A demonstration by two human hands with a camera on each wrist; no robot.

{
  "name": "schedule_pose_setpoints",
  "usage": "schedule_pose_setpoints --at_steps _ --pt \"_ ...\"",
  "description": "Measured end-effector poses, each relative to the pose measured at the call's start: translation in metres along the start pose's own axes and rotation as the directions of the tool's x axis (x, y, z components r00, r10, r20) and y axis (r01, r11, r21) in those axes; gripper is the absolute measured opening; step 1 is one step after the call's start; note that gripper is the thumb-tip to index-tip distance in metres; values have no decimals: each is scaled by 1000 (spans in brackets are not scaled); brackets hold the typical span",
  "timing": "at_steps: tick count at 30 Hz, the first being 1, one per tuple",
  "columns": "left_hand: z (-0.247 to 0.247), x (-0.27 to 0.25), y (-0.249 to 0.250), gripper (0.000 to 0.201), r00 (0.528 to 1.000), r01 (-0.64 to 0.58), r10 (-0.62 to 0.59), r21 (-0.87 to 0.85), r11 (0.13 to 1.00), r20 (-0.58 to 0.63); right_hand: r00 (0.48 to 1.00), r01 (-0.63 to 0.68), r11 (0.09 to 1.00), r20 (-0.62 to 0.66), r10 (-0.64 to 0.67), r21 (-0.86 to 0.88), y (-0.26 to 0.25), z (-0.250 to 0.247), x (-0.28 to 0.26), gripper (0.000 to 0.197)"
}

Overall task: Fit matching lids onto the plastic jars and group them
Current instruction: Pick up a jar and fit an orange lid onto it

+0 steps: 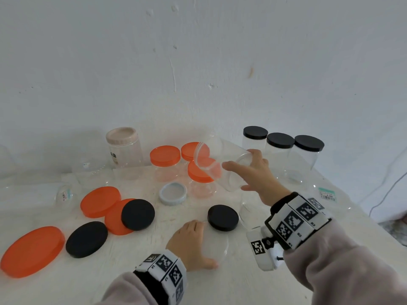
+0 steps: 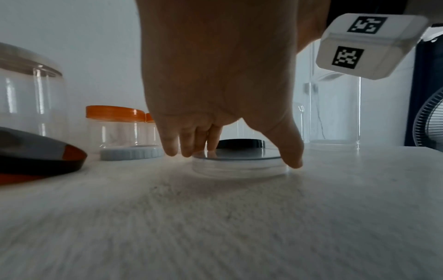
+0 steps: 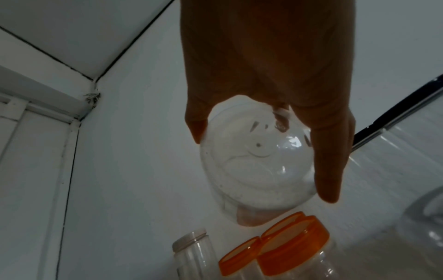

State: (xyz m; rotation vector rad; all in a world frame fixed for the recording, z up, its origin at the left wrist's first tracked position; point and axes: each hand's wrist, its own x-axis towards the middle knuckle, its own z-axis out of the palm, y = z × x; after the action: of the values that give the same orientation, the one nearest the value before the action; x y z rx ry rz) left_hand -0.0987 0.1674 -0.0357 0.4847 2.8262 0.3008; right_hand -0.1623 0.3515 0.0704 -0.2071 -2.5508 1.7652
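Observation:
My right hand [image 1: 240,170] grips a lidless clear jar [image 1: 220,164] and holds it tilted in the air, mouth toward the orange-lidded jars [image 1: 165,156]. The right wrist view shows the jar's base [image 3: 258,166] between my thumb and fingers. My left hand [image 1: 201,244] is down on the table, where its fingers and thumb pinch the rim of a flat clear lid [image 1: 217,245] [image 2: 239,166] from both sides. A black lid [image 1: 223,217] lies just beyond that lid.
Three black-lidded jars [image 1: 280,140] stand at the back right, and a beige-lidded jar [image 1: 122,135] at the back left. Loose orange lids [image 1: 100,201], black lids [image 1: 137,214] and a pale blue lid [image 1: 173,193] lie on the table. A clear jar [image 1: 63,194] lies on its side at the left.

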Motion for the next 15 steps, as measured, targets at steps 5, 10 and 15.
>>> schedule_pose_setpoints --at_steps 5,10,15 --pt "-3 -13 -18 95 999 53 -51 -117 992 18 997 2 993 72 -10 117 -1 13 -7 91" --pt "-9 -28 -47 98 992 122 -128 -290 949 -1 991 -10 977 134 -19 211 4 29 -10 56" --pt "-18 -46 -80 106 978 158 -199 -410 898 -60 968 -82 953 250 7 292 9 42 -16 52"
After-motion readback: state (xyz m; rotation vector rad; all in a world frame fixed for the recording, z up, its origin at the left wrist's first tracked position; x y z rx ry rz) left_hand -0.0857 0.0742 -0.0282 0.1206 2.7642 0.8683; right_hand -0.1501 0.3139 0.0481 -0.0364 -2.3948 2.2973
